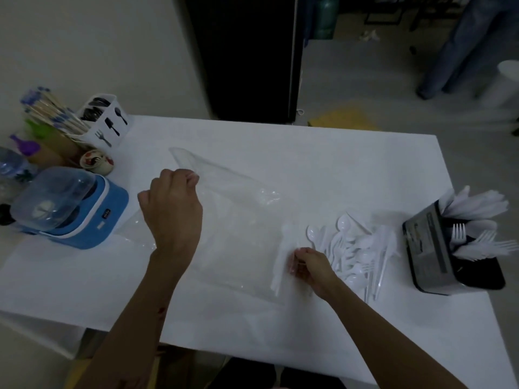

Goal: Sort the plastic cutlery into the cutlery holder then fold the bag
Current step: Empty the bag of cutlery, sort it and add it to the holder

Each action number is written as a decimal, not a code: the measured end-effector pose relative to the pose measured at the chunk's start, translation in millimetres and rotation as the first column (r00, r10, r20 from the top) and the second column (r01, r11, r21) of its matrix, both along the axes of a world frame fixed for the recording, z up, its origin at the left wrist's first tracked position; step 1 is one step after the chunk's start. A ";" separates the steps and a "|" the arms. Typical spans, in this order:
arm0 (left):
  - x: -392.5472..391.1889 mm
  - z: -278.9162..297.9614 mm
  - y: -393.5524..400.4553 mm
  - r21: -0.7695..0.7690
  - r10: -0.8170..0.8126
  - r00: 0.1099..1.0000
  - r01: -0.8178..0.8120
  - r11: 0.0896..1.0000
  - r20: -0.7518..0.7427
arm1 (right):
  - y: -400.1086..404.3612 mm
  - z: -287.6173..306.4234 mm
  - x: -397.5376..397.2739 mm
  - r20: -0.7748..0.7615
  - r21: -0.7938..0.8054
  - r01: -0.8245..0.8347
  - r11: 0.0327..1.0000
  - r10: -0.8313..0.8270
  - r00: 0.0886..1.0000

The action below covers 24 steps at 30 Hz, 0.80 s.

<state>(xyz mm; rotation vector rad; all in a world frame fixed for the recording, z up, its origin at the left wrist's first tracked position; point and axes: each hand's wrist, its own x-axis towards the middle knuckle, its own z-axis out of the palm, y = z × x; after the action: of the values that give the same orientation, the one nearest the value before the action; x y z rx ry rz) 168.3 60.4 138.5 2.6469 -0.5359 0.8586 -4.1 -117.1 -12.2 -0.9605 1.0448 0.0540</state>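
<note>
A clear plastic bag (238, 220) is spread across the middle of the white table (309, 153). My left hand (171, 209) pinches the bag's far left part and lifts it. My right hand (311, 265) grips the bag's right edge, next to a pile of white plastic spoons, forks and knives (356, 248). A dark metal cutlery holder (432, 248) stands at the right edge. It holds white forks and other white cutlery.
At the left edge stand a blue appliance with a clear lid (70, 206), a white caddy with black cutlery (104, 119), sticks in a cardboard tube (53, 113) and a small cup (97, 161). A person's legs (463, 46) are at the far right.
</note>
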 end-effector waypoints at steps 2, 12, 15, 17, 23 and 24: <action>1.8 -16.5 5.3 0.037 0.054 0.997 -0.052 0.998 -0.052 | -3.0 1.6 -4.0 -0.016 0.052 0.063 0.997 -0.062 0.998; -76.3 -135.7 -2.0 0.273 -0.266 0.733 0.525 0.806 -0.626 | 2.2 2.8 -1.1 0.015 -0.154 -0.039 0.987 0.041 0.999; -92.3 -163.6 -0.3 0.243 -0.221 0.526 0.673 0.698 -0.821 | 2.1 2.6 1.0 0.015 -0.303 -0.134 0.944 0.145 0.989; -99.8 -173.4 1.2 0.168 -0.173 0.405 0.677 0.716 -0.898 | 2.4 -5.9 5.3 -0.034 -0.422 -0.241 0.874 0.251 0.967; -98.9 -183.4 1.5 0.083 -0.181 0.329 0.650 0.756 -0.927 | 15.5 -28.0 21.3 -0.557 -0.681 -0.670 0.296 0.384 0.736; -98.9 -183.8 1.2 0.075 -0.181 0.317 0.651 0.755 -0.931 | 20.1 -27.4 24.2 -0.567 -0.689 -0.665 0.288 0.357 0.742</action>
<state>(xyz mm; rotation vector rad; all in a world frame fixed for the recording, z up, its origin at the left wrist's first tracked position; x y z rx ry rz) 69.4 61.7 -45.3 2.5598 -1.1312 -0.9806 20.1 -97.0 -39.6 -2.3389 0.9685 0.2476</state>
